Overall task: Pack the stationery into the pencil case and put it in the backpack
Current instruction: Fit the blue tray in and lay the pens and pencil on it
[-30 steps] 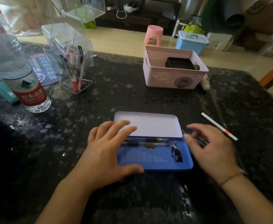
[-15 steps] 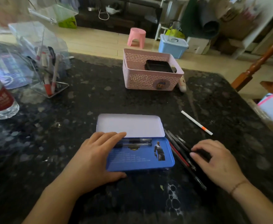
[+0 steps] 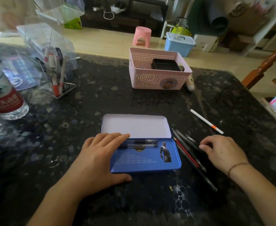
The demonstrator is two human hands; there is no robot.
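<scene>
The dark speckled table (image 3: 101, 98) stood over pale flooring, with a pink stool (image 3: 142, 36) beyond it. The open pencil case (image 3: 143, 144) lay mid-table. The left hand (image 3: 99, 159) rested flat on its left end, fingers straight. Just right of the case, the right hand (image 3: 222, 152) curled its fingertips onto loose pens (image 3: 189, 152).

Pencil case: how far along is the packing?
Early. The case lies open with two pens inside; the left hand steadies it. The right hand is on the loose pens and pencils beside it, none lifted. Those and the white pen remain; then closing. No backpack is in view.
</scene>
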